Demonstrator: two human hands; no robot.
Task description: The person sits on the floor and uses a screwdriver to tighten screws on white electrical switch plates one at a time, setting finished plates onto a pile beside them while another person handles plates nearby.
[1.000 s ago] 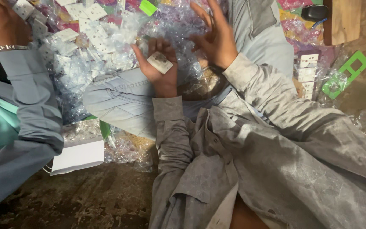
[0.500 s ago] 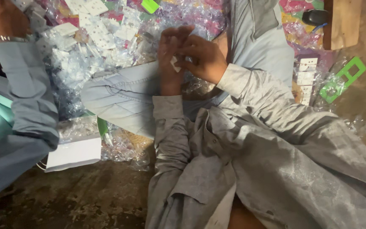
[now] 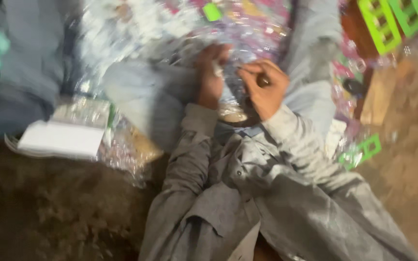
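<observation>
The view is blurred by motion. My left hand (image 3: 210,75) is raised over my lap with its fingers closed on a small white packet (image 3: 217,69). My right hand (image 3: 263,86) is right beside it, fingers curled toward the same packet, a small dark thing showing in its palm; what it grips I cannot tell. Both grey sleeves run down toward me. Behind the hands lies a heap of clear plastic wrappers and small white packets (image 3: 136,24).
Another person in a grey sleeve (image 3: 30,63) sits at the left. A white stack of paper (image 3: 61,140) lies on the dirt floor at the left. Green plastic frames (image 3: 388,21) are at the top right, another green frame (image 3: 361,152) at the right.
The camera has swung, so everything has shifted and blurred. My two hands have stayed together over my lap; the right hand's fingers have curled in more tightly next to the left.
</observation>
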